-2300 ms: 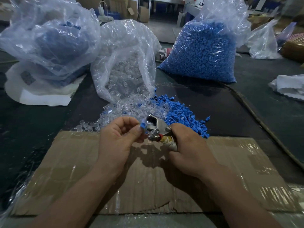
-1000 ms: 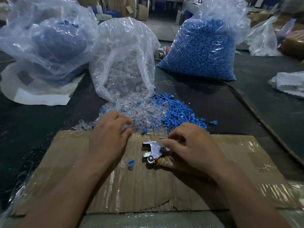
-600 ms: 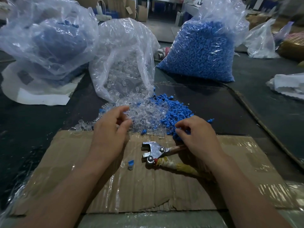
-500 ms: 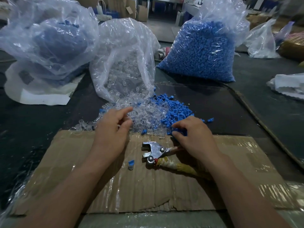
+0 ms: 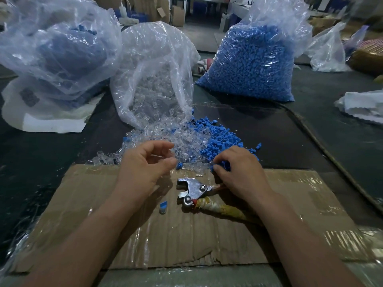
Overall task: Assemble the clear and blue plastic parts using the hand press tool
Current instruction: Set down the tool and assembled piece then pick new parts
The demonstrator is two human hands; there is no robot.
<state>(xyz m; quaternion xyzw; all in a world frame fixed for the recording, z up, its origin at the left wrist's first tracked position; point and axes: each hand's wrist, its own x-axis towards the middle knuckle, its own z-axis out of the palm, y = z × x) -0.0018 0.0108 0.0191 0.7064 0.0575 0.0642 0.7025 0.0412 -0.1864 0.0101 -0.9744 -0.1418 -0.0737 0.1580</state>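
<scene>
Fingers of my right hand (image 5: pixel 240 172) are curling into the blue parts (image 5: pixel 223 141) heaped on the bench (image 5: pixel 269 125) just past the far edge of the cardboard sheet (image 5: pixel 186 241), thumb and fingertips pinching some of them. My left hand (image 5: pixel 145 164) is hovering over the clear parts (image 5: pixel 186 141) beside that heap, fingers loosely curled; I cannot tell whether it is holding anything. The hand press tool (image 5: pixel 193 190) is lying on the cardboard near its far edge, handles running under my right hand. A joined blue-and-clear piece (image 5: pixel 163 207) is lying just beside the tool's head.
</scene>
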